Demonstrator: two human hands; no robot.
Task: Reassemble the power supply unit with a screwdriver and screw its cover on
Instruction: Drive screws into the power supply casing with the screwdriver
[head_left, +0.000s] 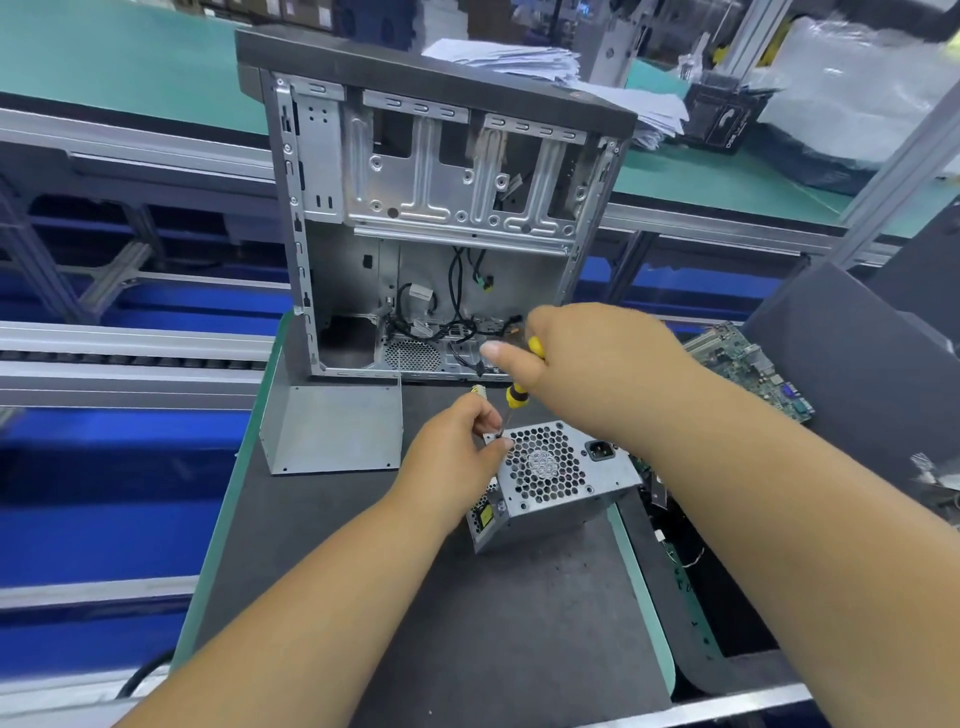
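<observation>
Power supply (550, 480) on dark mat (415, 597); right hand (587, 364) grips yellow screwdriver (517, 396) upright; left hand (457, 447) pinches its tip at the corner.

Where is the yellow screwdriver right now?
In the head view, the yellow screwdriver is just right of centre, gripped by the right hand, its tip at the corner of the power supply unit beside the left hand.

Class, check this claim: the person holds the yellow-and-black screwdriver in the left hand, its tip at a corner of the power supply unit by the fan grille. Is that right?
Not quite. The head view shows the right hand gripping the screwdriver; the left hand pinches at its tip. The rest stands: the tip meets the power supply unit at a corner by the fan grille.
</observation>
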